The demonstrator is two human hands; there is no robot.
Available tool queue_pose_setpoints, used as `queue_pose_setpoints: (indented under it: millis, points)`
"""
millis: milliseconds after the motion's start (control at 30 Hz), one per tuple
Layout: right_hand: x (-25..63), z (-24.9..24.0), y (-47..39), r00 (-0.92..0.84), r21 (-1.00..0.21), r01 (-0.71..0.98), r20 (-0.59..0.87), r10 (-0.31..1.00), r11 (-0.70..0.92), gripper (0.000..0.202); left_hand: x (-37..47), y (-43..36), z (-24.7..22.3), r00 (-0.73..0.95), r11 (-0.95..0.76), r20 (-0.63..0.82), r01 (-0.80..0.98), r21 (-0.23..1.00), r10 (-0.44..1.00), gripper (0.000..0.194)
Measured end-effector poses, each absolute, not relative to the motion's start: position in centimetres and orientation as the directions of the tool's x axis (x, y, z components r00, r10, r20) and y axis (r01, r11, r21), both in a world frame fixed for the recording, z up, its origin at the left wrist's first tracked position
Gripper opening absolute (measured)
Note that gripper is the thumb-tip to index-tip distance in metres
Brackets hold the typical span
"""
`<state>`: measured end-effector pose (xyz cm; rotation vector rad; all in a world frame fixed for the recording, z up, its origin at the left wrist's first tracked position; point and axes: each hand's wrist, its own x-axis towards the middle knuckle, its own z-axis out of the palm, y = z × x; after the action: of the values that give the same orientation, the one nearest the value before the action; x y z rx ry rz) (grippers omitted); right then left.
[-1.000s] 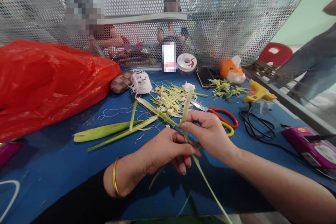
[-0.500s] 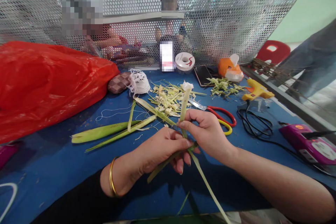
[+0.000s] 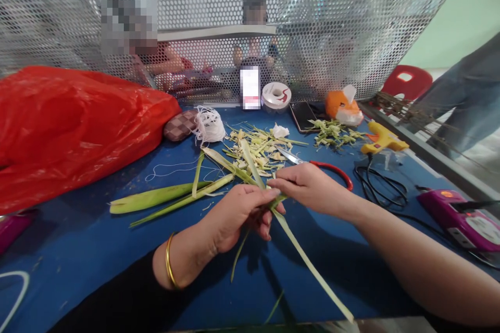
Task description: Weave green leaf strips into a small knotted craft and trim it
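Note:
Both of my hands meet above the blue table (image 3: 128, 276) over a small bundle of pale green leaf strips (image 3: 308, 257). My left hand (image 3: 244, 210) pinches the strips where they cross, thumb on top. At the same crossing, my right hand (image 3: 312, 187) has its thumb and fingers pressed together on the strips. One long strip hangs toward the table's front edge, while a shorter end points up and away. Past my fingers lie leaf scraps (image 3: 253, 145) and scissors (image 3: 334, 169) with a red handle. Whole leaf pieces (image 3: 156, 197) rest to the left.
A red plastic bag (image 3: 78, 130) fills the left side. White string (image 3: 209, 125), a ribbon spool (image 3: 276, 96), a phone (image 3: 302, 116) and an orange tissue holder (image 3: 339, 106) stand behind. At right are a yellow glue gun (image 3: 385, 138), its black cord and a purple power strip (image 3: 461, 213).
The strip end that stood upright by my right hand now leans left, held at the crossing. My right hand has closed in nearer my left. The strip below my left hand has shifted.

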<state>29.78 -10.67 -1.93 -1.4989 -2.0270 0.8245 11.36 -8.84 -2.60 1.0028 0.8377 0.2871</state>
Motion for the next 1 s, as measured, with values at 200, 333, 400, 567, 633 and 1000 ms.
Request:
queue_pose_setpoints:
  millis: [200,333,400,567,633,1000]
  points:
    - [29.5,-2.1,-10.6,-0.283,-0.487,0.784,0.273,0.919,0.386,0.04,11.2,-8.9,-2.4,0.674,0.511,-0.48,0.175,0.842,0.561,0.023]
    - [29.5,-2.2,-10.8,-0.288,-0.399,0.823,0.321,0.902,0.405,0.038,11.0,-8.5,-2.3,0.686,0.478,-0.484,0.221,0.85,0.543,0.018]
    - [29.5,-2.3,-10.8,-0.299,-0.365,0.832,0.338,0.892,0.417,0.037,10.9,-8.4,-2.2,0.684,0.466,-0.493,0.246,0.85,0.537,0.016]
    - [31.1,-1.9,-10.1,-0.234,-0.265,0.893,0.416,0.879,0.363,0.038,10.9,-9.1,-2.3,0.754,0.482,-0.506,0.288,0.827,0.418,0.016]
    - [32.1,-1.3,-9.8,-0.097,-0.28,0.921,0.507,0.856,0.27,0.043,10.9,-9.4,-2.7,0.779,0.509,-0.519,0.307,0.805,0.351,0.017]
    - [31.8,-1.1,-10.0,-0.154,-0.565,0.769,0.29,0.944,0.299,0.047,10.5,-8.1,-3.1,0.733,0.448,-0.437,0.201,0.871,0.522,0.02]
